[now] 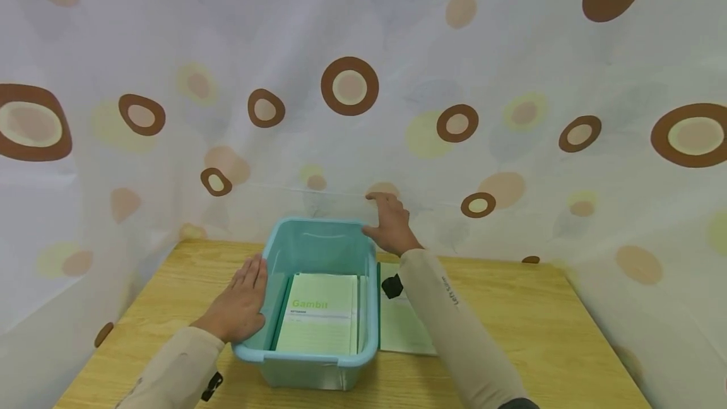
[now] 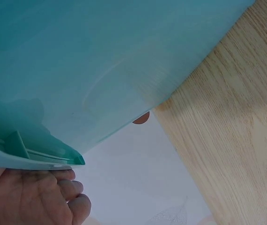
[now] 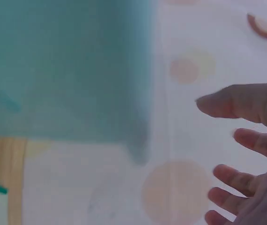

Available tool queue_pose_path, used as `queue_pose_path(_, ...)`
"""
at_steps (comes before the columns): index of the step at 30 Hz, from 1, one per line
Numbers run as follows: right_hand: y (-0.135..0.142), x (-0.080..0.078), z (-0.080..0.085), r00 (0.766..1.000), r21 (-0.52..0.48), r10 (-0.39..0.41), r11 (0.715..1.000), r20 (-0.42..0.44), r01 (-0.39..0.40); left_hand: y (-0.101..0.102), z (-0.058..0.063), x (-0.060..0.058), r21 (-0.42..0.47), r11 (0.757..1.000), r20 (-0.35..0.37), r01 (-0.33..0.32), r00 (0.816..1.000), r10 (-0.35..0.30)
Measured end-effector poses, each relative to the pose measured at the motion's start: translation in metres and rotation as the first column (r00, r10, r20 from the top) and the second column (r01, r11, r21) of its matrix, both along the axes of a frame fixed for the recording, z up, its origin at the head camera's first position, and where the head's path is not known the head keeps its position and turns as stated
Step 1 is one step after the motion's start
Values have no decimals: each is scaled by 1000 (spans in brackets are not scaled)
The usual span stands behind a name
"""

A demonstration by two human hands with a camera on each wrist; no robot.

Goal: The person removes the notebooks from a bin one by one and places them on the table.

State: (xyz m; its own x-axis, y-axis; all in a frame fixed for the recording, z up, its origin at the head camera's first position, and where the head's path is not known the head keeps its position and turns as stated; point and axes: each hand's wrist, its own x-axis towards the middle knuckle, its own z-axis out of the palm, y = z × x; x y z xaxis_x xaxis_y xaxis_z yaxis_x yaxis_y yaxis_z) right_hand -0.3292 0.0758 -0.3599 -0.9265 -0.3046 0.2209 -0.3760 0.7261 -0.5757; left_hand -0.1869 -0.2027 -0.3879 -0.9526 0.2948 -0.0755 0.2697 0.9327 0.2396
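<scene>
From where I stand, the pale-blue plastic tub [image 1: 301, 358] sits between the two grips: the left grip [image 1: 238, 305] rests against one side rim, fingers straight, while the right grip [image 1: 392, 226] is spread just beside the far corner, pinching nothing. It looks like light, smooth, slightly springy plastic, perhaps slippery; the notebooks [image 1: 318, 330] inside, between the grips, should weigh it down. I'd hold under the rim on both sides.
</scene>
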Motion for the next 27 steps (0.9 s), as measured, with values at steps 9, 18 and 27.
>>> queue_pose_path(9, -44, 20, 24, 962, 186, 216, 951, 168, -246, 0, 0, 0, 3, 1000, -8, 2, 1000, -2)
queue_pose_path(18, -96, 30, 6, 920, 431, 193, 838, 342, -336, -2, 1, 1, 12, 1000, -9, 13, 1000, -13)
queue_pose_path(27, -110, 27, -20, 834, 420, 116, 821, 540, -387, -1, 0, 1, 10, 1000, -17, 21, 1000, -21)
